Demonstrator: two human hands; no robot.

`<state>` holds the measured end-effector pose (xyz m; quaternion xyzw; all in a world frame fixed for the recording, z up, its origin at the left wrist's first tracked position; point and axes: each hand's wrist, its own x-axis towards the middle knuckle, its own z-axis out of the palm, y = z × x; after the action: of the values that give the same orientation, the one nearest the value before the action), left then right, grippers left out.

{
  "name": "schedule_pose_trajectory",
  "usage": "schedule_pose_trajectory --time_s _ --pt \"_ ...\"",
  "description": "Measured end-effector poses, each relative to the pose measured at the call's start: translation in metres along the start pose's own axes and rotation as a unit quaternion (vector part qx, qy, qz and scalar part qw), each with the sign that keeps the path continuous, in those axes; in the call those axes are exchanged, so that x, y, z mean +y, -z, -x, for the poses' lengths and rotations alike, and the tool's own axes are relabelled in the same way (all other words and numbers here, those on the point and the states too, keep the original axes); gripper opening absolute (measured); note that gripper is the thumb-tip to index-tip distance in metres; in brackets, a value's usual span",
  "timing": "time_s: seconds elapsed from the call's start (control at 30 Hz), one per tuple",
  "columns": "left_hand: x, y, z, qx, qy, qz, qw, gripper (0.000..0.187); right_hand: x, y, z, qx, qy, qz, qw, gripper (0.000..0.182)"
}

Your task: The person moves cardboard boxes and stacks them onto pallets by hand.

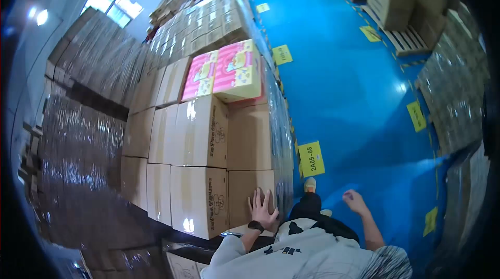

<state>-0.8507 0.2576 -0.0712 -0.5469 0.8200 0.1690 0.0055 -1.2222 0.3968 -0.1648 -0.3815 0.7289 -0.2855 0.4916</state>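
Nearest, the left hand (263, 210) is spread wide and laid on a brown carton (249, 182), with nothing gripped. The right hand (355, 202) is held loosely curled above the blue floor (364, 97); its contents cannot be told. Alongside, two printed cartons (198, 201) are lined up; beyond, two pink boxes (237, 68) are set side by side.

Yellow floor sign (311, 159) reads "2A09-08". Other yellow floor labels (282, 54) too small to read. Dark lettering on two stacked cartons (200, 130) and the shirt (291, 258) isn't legible enough to transcribe.
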Motion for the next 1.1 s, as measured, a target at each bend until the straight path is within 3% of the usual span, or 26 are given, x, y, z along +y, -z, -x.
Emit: schedule_pose_trajectory --time_s 0.03,0.1,0.17,0.27,0.33,0.37,0.4,0.43,0.47,0.53,0.67,0.73,0.77,0.83,0.87,0.9,0.93,0.97,1.03,1.07,1.1 --pt "-0.004 -0.003 0.000 0.012 -0.006 0.020 1.000 0.082 0.027 -0.002 -0.020 -0.062 -0.001 0.078 0.995 0.026" --pt "-0.005 -0.002 0.000 0.002 0.003 0.034 0.999 0.080 0.072 -0.003 -0.045 -0.295 -0.032 0.150 0.943 0.039" --pt "-0.010 -0.007 -0.004 0.034 0.001 0.100 0.994 0.075 0.072 0.011 -0.055 -0.383 -0.221 0.003 0.897 0.045" --pt "-0.014 -0.007 -0.006 0.009 0.019 0.049 0.999 0.065 0.030 0.045 -0.132 -0.307 -0.175 0.003 0.936 0.045" --pt "-0.034 -0.041 -0.022 0.056 0.051 0.093 0.993 0.055 0.000 0.068 -0.173 -0.256 -0.148 -0.001 0.955 0.045" --pt "-0.021 -0.017 -0.054 0.131 0.034 0.187 0.973 0.048 -0.009 0.080 -0.183 -0.237 -0.141 -0.001 0.961 0.044" --pt "-0.007 0.007 -0.088 0.130 0.076 0.184 0.971 0.047 -0.019 0.086 -0.186 -0.218 -0.137 -0.005 0.966 0.044" --pt "0.001 0.024 -0.125 0.206 0.075 0.171 0.960 0.045 -0.116 0.096 -0.165 -0.153 -0.094 0.053 0.982 0.039" --pt "0.006 0.029 -0.161 0.249 0.097 0.214 0.940 0.046 -0.106 0.104 -0.186 -0.186 -0.135 -0.032 0.973 0.037" --pt "0.012 0.045 -0.244 0.334 0.106 0.287 0.892 0.049 -0.145 0.121 -0.205 -0.185 -0.171 -0.020 0.968 0.038" --pt "0.019 0.079 -0.355 0.418 0.163 0.458 0.768 0.057 -0.152 0.137 -0.292 -0.291 -0.172 0.138 0.931 0.043" --pt "0.012 0.093 -0.393 0.426 0.165 0.609 0.648 0.061 -0.195 0.135 -0.349 -0.368 -0.142 0.281 0.875 0.042" --pt "0.008 0.097 -0.408 0.425 0.162 0.675 0.581 0.062 -0.219 0.132 -0.374 -0.368 0.031 0.304 0.878 0.040" --pt "-0.001 0.101 -0.428 0.423 0.186 0.665 0.586 0.064 -0.262 0.124 -0.442 -0.297 0.342 0.253 0.855 0.039" --pt "-0.008 0.104 -0.440 0.424 0.197 0.660 0.589 0.065 -0.313 0.112 -0.463 -0.231 0.174 0.128 0.949 0.031" --pt "-0.014 0.103 -0.450 0.443 0.235 0.628 0.595 0.067 -0.343 0.099 -0.507 -0.210 0.224 -0.008 0.952 0.031" --pt "-0.020 0.095 -0.460 0.452 0.218 0.701 0.508 0.065 -0.393 0.087 -0.534 -0.186 0.269 -0.101 0.940 0.034" --pt "-0.024 0.093 -0.460 0.458 0.230 0.717 0.472 0.061 -0.444 0.079 -0.558 -0.157 0.234 -0.111 0.953 0.036" --pt "-0.023 0.108 -0.473 0.487 0.205 0.744 0.410 0.053 -0.508 0.046 -0.620 -0.153 0.325 -0.103 0.927 0.039" --pt "-0.015 0.118 -0.477 0.502 0.177 0.753 0.387 0.049 -0.550 0.032 -0.635 -0.216 0.338 -0.095 0.911 0.044" --pt "-0.015 0.103 -0.476 0.491 0.206 0.769 0.354 0.050 -0.573 0.017 -0.637 -0.278 0.337 -0.090 0.895 0.049"
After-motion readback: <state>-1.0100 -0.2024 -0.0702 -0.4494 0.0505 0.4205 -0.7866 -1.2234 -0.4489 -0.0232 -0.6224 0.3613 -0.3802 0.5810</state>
